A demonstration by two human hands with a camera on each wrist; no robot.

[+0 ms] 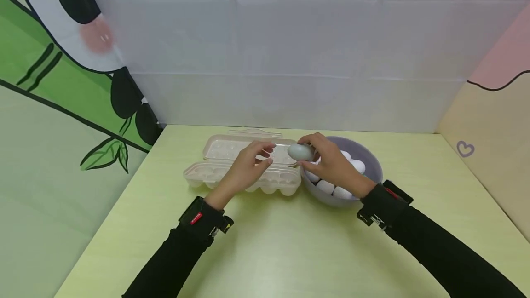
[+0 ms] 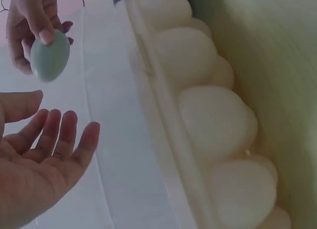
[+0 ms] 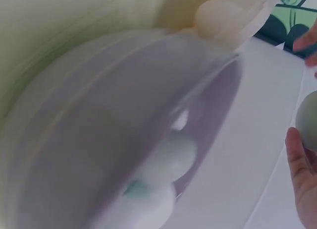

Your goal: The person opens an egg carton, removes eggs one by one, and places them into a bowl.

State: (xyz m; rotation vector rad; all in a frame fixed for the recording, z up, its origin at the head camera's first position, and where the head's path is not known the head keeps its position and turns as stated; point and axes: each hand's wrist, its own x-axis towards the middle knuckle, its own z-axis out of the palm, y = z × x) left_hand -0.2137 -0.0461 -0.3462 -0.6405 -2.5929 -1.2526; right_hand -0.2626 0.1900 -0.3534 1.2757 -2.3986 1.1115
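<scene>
A pale green egg [image 1: 300, 152] is pinched between the thumb and fingers of my right hand [image 1: 327, 162], above the left rim of a grey-purple bowl [image 1: 374, 169]. Several white eggs [image 1: 325, 186] lie in that bowl. Over the egg carton [image 1: 248, 176], a clear plastic one with its lid [image 1: 232, 148] raised at the back, hovers my left hand [image 1: 250, 164]. Its fingers are loosely bent with nothing between them, a short way left of the green egg. In the left wrist view, the left palm [image 2: 39, 174] faces the held egg [image 2: 50, 56].
Bowl and carton stand side by side on a light yellow table [image 1: 285, 252]. Behind them rises a pale wall covering [image 1: 290, 59], with a printed cartoon panel [image 1: 49, 82] on the left.
</scene>
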